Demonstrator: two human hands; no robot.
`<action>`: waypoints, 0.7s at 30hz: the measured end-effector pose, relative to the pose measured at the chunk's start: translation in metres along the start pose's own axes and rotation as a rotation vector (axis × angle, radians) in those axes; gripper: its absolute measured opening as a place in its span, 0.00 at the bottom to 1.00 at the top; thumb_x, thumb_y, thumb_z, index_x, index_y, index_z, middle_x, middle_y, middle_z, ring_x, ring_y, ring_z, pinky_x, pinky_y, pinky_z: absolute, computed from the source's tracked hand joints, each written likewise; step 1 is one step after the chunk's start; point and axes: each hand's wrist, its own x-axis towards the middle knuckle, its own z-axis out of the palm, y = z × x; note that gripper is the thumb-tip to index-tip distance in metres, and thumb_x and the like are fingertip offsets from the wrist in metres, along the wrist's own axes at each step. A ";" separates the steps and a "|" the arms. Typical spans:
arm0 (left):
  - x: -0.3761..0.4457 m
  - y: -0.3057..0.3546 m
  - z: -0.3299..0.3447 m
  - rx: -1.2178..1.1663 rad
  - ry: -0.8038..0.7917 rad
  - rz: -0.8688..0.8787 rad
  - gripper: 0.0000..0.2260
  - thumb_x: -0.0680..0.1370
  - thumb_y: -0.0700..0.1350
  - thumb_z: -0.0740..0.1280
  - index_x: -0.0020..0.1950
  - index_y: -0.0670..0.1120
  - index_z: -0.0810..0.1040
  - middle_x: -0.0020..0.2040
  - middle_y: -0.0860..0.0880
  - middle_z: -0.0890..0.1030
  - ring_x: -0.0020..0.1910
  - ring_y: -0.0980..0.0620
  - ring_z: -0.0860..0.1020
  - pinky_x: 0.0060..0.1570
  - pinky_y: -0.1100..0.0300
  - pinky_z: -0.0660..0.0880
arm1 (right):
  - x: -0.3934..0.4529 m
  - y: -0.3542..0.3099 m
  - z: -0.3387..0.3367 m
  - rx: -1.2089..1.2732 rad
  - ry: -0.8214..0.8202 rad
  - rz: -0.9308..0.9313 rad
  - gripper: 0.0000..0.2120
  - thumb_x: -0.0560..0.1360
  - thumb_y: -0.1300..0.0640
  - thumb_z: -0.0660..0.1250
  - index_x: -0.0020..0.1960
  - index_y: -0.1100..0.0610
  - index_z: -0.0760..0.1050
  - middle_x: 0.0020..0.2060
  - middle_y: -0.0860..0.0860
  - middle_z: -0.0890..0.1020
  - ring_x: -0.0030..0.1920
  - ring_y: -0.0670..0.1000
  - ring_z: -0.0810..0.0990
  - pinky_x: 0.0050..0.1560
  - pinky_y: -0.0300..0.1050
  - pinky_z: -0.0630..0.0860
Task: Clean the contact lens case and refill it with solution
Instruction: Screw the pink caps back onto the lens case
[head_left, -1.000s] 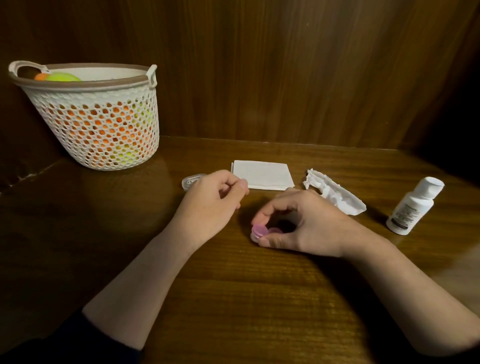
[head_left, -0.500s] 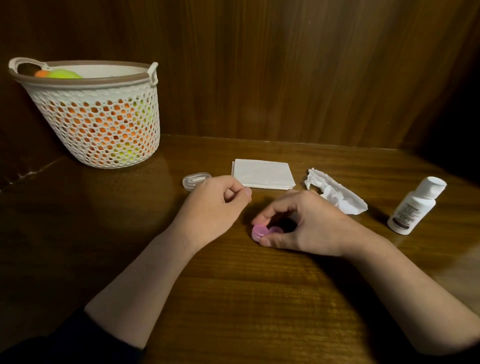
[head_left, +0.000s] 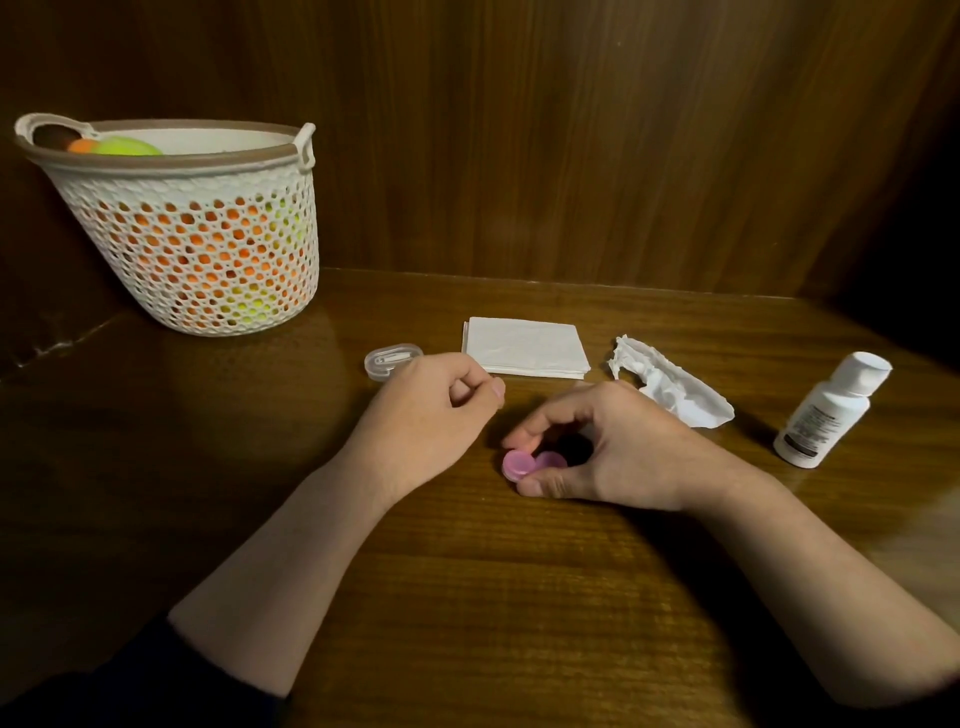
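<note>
Glossy wood-grain bench (head_left: 467, 597) against dark panelled walls, perforated white basket (head_left: 202, 249) at back-left corner, right hand (head_left: 613, 452) pinching round pink case (head_left: 532, 464) mid-bench, left hand (head_left: 431, 410) loosely curled, holding nothing, white bottle (head_left: 831, 410) near right edge.

Your left hand (head_left: 423, 410), right hand (head_left: 618, 447): bare, no rings, no watch, no gloves. Your forearms uncovered. Dark sleeves (head_left: 171, 675) pushed up near elbows, plain fabric, no markings visible.
</note>
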 end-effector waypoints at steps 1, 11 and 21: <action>0.000 0.000 0.000 0.009 -0.001 0.004 0.07 0.84 0.53 0.68 0.50 0.56 0.84 0.38 0.55 0.84 0.40 0.57 0.82 0.39 0.63 0.74 | 0.000 0.000 0.000 -0.007 0.000 0.009 0.16 0.71 0.43 0.82 0.57 0.36 0.85 0.54 0.30 0.86 0.59 0.33 0.81 0.57 0.32 0.73; -0.009 0.006 -0.010 0.189 -0.177 0.162 0.09 0.74 0.58 0.78 0.53 0.63 0.85 0.46 0.64 0.83 0.43 0.67 0.79 0.38 0.66 0.72 | -0.012 0.005 -0.016 0.029 -0.070 0.130 0.22 0.70 0.43 0.84 0.61 0.36 0.82 0.53 0.33 0.85 0.57 0.36 0.81 0.64 0.46 0.79; -0.011 0.009 -0.010 0.313 -0.206 0.194 0.13 0.71 0.67 0.76 0.50 0.63 0.86 0.43 0.66 0.84 0.44 0.76 0.75 0.34 0.72 0.63 | -0.009 0.008 -0.016 0.047 -0.067 0.108 0.11 0.72 0.44 0.82 0.53 0.37 0.85 0.50 0.34 0.87 0.54 0.35 0.83 0.55 0.40 0.73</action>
